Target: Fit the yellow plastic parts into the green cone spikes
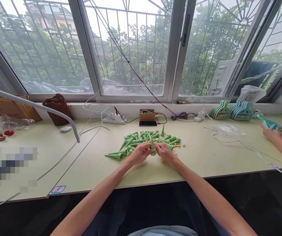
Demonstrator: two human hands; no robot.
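Observation:
A green plastic watering spike (152,144) stands roughly upright between my hands, its pointed end up and its wider cap end low. My left hand (140,154) is closed on it from the left. From the right, my right hand (165,152) pinches it near the cap; whether a small part is also in those fingertips I cannot tell. Behind and around both hands lies a pile of similar green spikes (132,139). One spike (162,131) stands on its cap at the back of the pile. Small yellow plastic pieces (176,154) are scattered by my right hand.
Beyond the pile sit a phone (147,124) and a cardboard box (147,115). A power strip (113,118) and white cables lie behind. At right, another person's hands (273,133) hold a teal item, near stacked plastic hangers (241,110). A brown pouch (58,109) stands left.

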